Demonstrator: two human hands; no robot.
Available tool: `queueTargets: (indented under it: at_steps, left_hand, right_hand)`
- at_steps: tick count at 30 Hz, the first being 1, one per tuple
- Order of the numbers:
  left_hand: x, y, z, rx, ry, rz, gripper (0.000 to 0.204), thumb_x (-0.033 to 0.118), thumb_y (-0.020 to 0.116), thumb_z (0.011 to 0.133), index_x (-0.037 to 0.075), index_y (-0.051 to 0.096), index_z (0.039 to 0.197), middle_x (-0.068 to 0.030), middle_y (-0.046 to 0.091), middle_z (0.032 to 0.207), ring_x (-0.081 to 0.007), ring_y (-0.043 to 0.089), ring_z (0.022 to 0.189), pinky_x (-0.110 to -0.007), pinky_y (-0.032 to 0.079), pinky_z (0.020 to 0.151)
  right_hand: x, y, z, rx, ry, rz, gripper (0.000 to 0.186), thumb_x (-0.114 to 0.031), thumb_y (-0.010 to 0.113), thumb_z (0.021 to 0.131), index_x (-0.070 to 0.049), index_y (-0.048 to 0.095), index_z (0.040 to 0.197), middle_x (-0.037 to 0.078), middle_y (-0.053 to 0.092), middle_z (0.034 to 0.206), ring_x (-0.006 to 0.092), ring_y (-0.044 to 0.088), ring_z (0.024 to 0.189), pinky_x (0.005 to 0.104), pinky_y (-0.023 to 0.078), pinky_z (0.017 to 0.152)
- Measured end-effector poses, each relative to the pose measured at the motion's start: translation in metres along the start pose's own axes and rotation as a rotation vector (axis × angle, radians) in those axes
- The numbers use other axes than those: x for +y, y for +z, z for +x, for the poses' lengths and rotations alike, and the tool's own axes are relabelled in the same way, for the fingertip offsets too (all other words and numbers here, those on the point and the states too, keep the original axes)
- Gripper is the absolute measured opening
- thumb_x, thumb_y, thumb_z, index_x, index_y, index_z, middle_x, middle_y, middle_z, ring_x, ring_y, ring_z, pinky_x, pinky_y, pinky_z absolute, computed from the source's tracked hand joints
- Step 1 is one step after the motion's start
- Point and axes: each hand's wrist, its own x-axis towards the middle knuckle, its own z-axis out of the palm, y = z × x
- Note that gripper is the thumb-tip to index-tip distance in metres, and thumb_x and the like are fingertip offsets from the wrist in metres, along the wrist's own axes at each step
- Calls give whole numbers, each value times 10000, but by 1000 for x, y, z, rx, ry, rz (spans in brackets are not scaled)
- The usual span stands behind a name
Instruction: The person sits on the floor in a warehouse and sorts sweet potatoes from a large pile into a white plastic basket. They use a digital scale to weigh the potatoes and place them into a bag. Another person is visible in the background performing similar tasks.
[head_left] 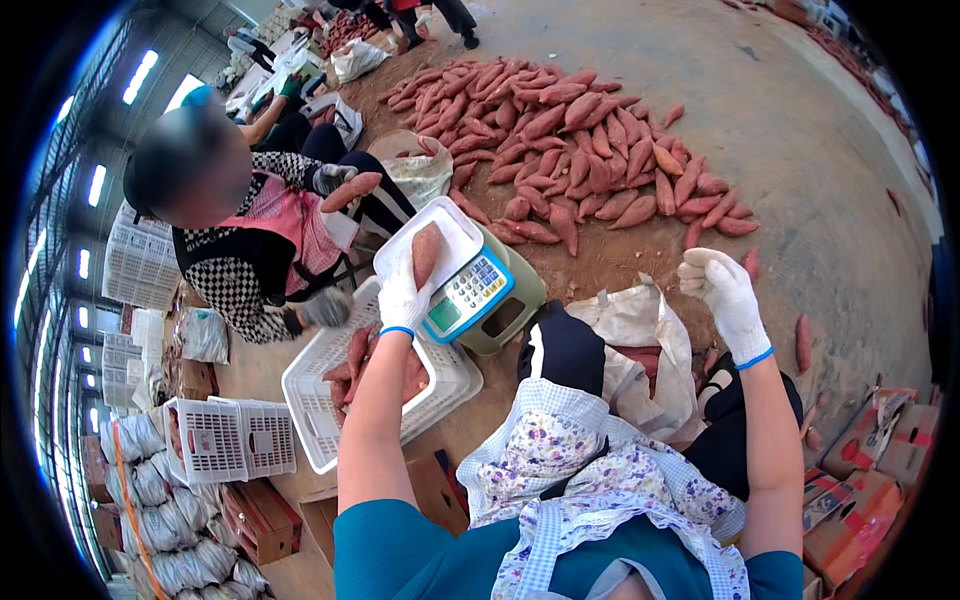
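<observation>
My left hand (403,298), in a white knit glove with a blue cuff, grips the lower end of a sweet potato (426,250). That sweet potato is over the white pan of a digital scale (468,290), which has a blue keypad panel and stands on a green stool (510,318). In a matching glove, my right hand (725,300) is raised off to the right, fingers loosely bent and holding nothing. Below it and to the left, an open white sack (640,330) has sweet potatoes inside. Under my left forearm, a white plastic crate (455,385) holds several sweet potatoes.
A large heap of sweet potatoes (560,140) spreads over the floor ahead. To the left, a seated co-worker (260,230) in a checkered top holds a sweet potato (350,192). White crates (230,440) and bundled sacks (170,510) stand at left; cardboard boxes (865,510) lie at right.
</observation>
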Motion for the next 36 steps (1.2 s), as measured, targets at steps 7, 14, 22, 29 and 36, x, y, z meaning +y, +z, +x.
queueTargets:
  at_steps: [7, 14, 22, 29, 36]
  left_hand:
    - [3, -34, 0, -31, -58, -98, 641, 489, 578, 844, 93, 484, 1339, -241, 530, 1265, -409, 512, 1169, -471, 421, 985]
    - [-18, -47, 7, 100, -56, -202, 563, 407, 565, 893, 42, 493, 1316, -211, 509, 1300, -363, 511, 1183, -421, 406, 999]
    - [-17, -44, 16, 133, -18, -304, 541, 416, 562, 893, 68, 507, 1303, -202, 515, 1290, -366, 493, 1199, -435, 399, 1010]
    - [24, -24, 21, -98, 22, -348, 572, 360, 675, 760, 37, 551, 1217, -222, 603, 1131, -386, 564, 1083, -442, 442, 951]
    - [37, 0, -12, 210, -108, -392, 543, 211, 678, 775, 45, 506, 1262, -223, 569, 1143, -390, 549, 1064, -438, 437, 948]
  right_hand:
    - [5, -4, 0, 12, -4, 3, 414, -271, 560, 954, 57, 549, 1207, 138, 648, 1058, 185, 635, 907, 328, 515, 835]
    - [8, -4, 4, 7, 4, -2, 433, -283, 552, 951, 62, 542, 1212, 144, 647, 1068, 197, 636, 918, 333, 514, 843]
    - [6, 3, 8, 5, 13, -29, 414, -265, 543, 954, 58, 546, 1214, 136, 649, 1069, 187, 636, 931, 326, 510, 846]
    - [13, 4, 22, -22, 21, -91, 455, -298, 557, 949, 55, 533, 1235, 145, 645, 1092, 216, 644, 937, 352, 517, 841]
    - [39, -21, 29, 36, 115, -12, 435, -279, 551, 962, 67, 535, 1225, 129, 628, 1073, 179, 609, 888, 309, 501, 802]
